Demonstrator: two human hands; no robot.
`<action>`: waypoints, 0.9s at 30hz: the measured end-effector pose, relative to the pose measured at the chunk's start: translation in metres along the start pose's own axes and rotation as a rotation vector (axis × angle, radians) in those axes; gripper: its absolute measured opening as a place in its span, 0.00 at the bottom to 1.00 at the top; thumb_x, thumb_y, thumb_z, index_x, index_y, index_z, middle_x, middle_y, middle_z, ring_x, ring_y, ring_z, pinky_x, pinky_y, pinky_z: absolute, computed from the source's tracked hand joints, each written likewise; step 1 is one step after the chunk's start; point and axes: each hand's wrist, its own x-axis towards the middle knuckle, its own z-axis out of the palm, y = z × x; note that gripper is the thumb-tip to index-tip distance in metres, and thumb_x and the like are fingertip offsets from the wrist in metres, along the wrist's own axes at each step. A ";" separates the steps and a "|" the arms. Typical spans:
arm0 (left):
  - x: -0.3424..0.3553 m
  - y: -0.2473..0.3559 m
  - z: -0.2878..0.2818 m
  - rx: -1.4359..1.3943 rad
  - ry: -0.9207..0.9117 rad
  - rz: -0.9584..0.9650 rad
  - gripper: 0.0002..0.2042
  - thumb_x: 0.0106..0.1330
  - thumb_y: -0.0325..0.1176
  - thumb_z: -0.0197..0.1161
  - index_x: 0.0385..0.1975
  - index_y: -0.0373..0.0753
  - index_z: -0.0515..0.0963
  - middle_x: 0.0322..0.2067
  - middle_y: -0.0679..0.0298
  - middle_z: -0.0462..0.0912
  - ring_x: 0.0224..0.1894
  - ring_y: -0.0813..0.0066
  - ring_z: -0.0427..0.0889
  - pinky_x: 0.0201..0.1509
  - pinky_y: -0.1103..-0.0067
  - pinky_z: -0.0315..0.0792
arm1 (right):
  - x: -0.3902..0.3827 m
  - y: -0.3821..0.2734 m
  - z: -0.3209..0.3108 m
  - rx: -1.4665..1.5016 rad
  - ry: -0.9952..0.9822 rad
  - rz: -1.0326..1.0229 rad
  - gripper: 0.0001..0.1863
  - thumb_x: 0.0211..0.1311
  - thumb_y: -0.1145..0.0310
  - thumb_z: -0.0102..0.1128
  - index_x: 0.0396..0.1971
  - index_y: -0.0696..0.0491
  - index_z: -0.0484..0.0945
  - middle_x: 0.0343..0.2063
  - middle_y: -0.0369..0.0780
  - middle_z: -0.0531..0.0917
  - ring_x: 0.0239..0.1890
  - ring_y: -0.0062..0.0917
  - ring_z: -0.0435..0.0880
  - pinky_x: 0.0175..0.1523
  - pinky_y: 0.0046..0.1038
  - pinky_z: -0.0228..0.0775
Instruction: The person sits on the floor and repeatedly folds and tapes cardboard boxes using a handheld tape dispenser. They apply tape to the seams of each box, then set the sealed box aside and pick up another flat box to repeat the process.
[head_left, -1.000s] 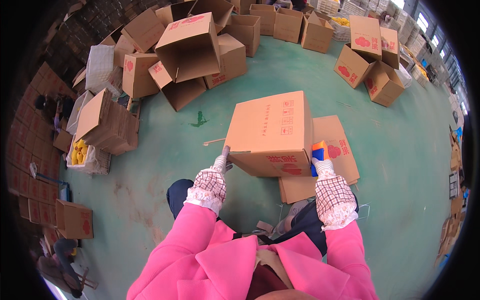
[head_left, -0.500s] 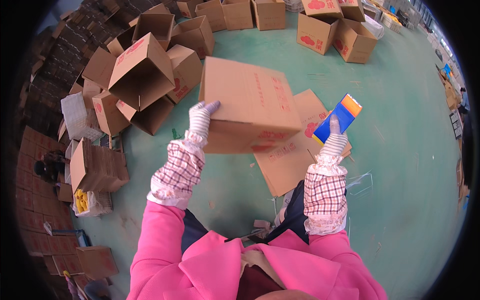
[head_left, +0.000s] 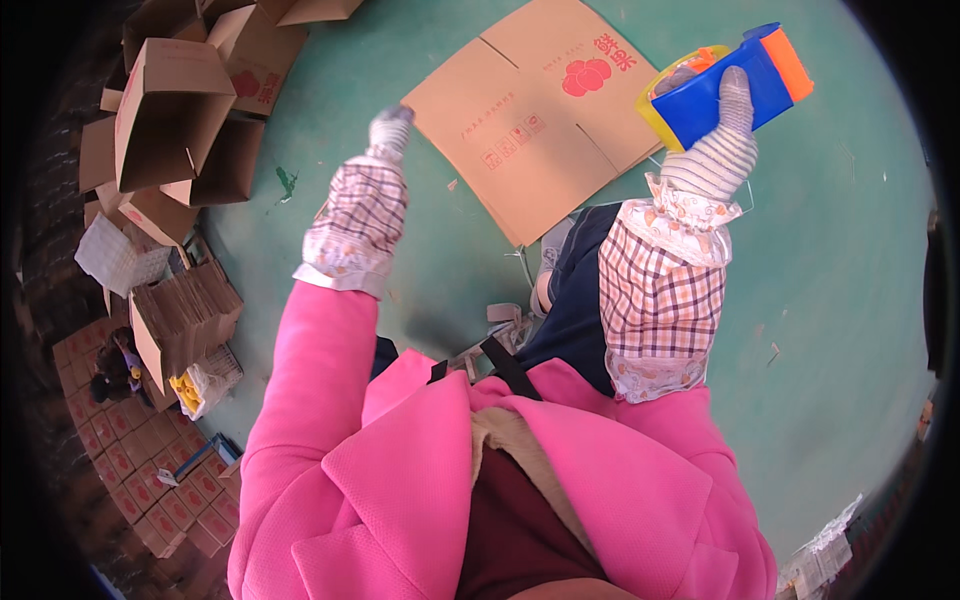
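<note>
My right hand (head_left: 712, 150), in a striped glove, is closed around a blue tape dispenser (head_left: 715, 100) with an orange end and a yellow side, raised at the upper right. A roll of tape shows partly inside it. At the upper left, my left hand (head_left: 390, 132), in the same kind of glove, is held out beside the left corner of a flattened cardboard carton (head_left: 530, 125). Its fingers are mostly hidden, and whether it touches the cardboard cannot be told. Red fruit prints mark the flat carton, which lies in front of my legs, apparently with more sheets beneath.
Several opened cartons (head_left: 180, 75) are piled at the upper left. Below them stand a white crate (head_left: 115, 255), a bundle of folded cardboard (head_left: 185, 315) and a basket with yellow things (head_left: 210, 380). Rows of printed cartons (head_left: 150, 480) fill the lower left. A person (head_left: 120, 365) is nearby.
The formed carton has left my left hand and is out of view. The flat carton now shows uncovered. My right hand keeps the dispenser, and the view has tipped down.
</note>
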 end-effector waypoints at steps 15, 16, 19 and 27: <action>-0.124 -0.027 0.203 -0.658 -0.357 -0.782 0.26 0.66 0.40 0.63 0.63 0.39 0.68 0.57 0.53 0.76 0.58 0.55 0.75 0.63 0.59 0.72 | -0.014 0.011 -0.002 0.086 -0.360 0.083 0.32 0.57 0.55 0.71 0.56 0.57 0.70 0.33 0.44 0.83 0.30 0.31 0.84 0.38 0.33 0.80; -0.125 -0.026 0.209 -0.669 -0.362 -0.761 0.26 0.66 0.40 0.63 0.63 0.39 0.68 0.57 0.53 0.76 0.58 0.56 0.76 0.62 0.59 0.72 | -0.020 0.013 -0.001 0.095 -0.357 0.101 0.32 0.56 0.55 0.71 0.55 0.57 0.71 0.31 0.44 0.83 0.30 0.31 0.84 0.37 0.33 0.79; -0.132 -0.027 0.225 -0.723 -0.444 -0.652 0.26 0.66 0.40 0.63 0.62 0.39 0.69 0.56 0.53 0.76 0.57 0.56 0.76 0.61 0.59 0.73 | -0.040 0.021 0.000 -0.026 -0.203 0.067 0.27 0.55 0.51 0.71 0.45 0.57 0.76 0.27 0.41 0.83 0.28 0.28 0.83 0.35 0.29 0.77; -0.161 -0.038 0.228 -0.787 -0.488 -0.761 0.24 0.66 0.40 0.64 0.60 0.39 0.70 0.54 0.55 0.77 0.55 0.57 0.77 0.59 0.59 0.74 | -0.044 0.025 0.007 -0.011 -0.199 0.186 0.21 0.60 0.56 0.70 0.43 0.57 0.78 0.29 0.38 0.84 0.29 0.22 0.84 0.35 0.25 0.78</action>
